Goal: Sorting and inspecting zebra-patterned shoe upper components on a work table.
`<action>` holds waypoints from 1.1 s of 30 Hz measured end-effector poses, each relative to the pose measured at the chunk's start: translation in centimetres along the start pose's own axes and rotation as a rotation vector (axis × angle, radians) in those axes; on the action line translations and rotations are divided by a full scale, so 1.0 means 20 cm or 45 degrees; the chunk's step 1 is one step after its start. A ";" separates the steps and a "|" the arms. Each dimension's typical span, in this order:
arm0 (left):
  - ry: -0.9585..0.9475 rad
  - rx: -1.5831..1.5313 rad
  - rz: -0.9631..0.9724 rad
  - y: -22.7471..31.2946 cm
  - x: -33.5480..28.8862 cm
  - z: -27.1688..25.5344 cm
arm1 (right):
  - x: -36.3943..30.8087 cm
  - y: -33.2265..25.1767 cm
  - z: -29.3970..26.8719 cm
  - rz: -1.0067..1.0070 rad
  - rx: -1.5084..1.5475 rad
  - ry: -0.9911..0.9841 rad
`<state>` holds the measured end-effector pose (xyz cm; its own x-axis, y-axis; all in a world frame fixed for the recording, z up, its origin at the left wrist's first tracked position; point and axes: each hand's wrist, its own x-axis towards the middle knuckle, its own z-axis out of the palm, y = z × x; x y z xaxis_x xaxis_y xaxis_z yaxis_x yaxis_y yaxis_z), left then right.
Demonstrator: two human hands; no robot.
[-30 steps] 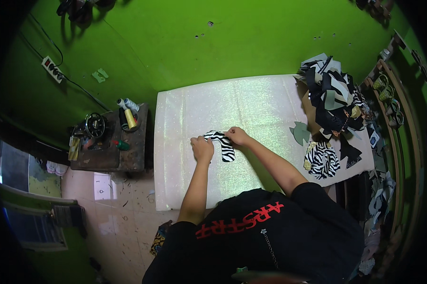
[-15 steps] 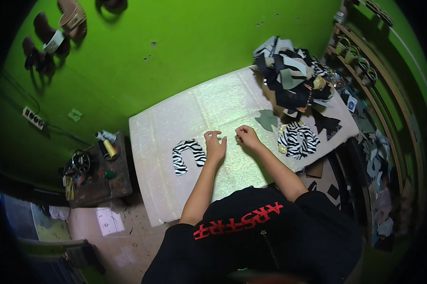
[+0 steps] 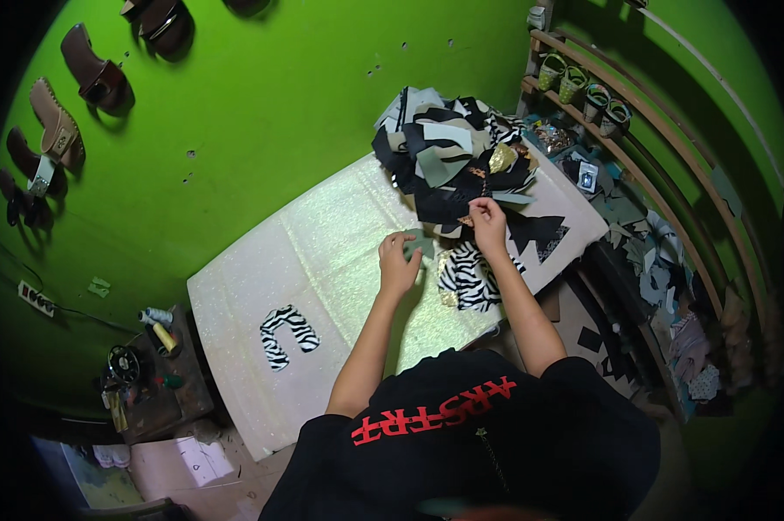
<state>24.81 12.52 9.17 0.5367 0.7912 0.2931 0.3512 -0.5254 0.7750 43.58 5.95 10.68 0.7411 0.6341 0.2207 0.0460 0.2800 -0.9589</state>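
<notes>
One zebra-striped U-shaped piece (image 3: pixel 273 340) lies flat on the left of the table (image 3: pixel 235 382)

Two bare hands are out: the left hand (image 3: pixel 398 263) curls half open over one grey-green piece (image 3: pixel 421 246), though I cannot tell whether it pinches it; the right hand (image 3: pixel 489 221) brings thumb and forefinger close together at the lower edge of one pile of scraps (image 3: pixel 444 169), and I cannot tell if they grip anything. Four small shoes (image 3: pixel 572 84) line the wooden rack (image 3: pixel 544 40). The pile is tangled black, cream and grey-green, with a crinkled gold scrap (image 3: pixel 502 158); a zebra-striped clump (image 3: pixel 468 276) lies beside the right forearm. The tabletop is pale and shimmering. Sandals (image 3: pixel 92 69) hang on the green wall (image 3: pixel 296 87); thread cones (image 3: pixel 164 338) stand on a dark side table (image 3: pixel 183 399)
</notes>
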 end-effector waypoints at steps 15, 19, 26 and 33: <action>-0.103 0.377 0.073 0.39 0.27 0.41 | 0.32 -0.14 -0.18 0.050 -0.932 -0.196; -0.116 0.399 -0.001 0.38 0.31 0.47 | 0.34 -0.14 -0.12 -0.025 -1.161 -0.205; -0.038 0.342 -0.067 0.39 0.35 0.45 | 0.39 -0.13 -0.12 -0.156 -0.904 -0.358; 0.232 0.191 -0.137 0.30 0.37 0.40 | 0.48 -0.16 -0.23 -0.238 -0.842 -0.062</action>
<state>37.04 12.60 11.52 0.3480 0.8812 0.3199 0.5158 -0.4649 0.7196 53.54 7.76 15.10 0.6508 0.6539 0.3858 0.5807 -0.1013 -0.8078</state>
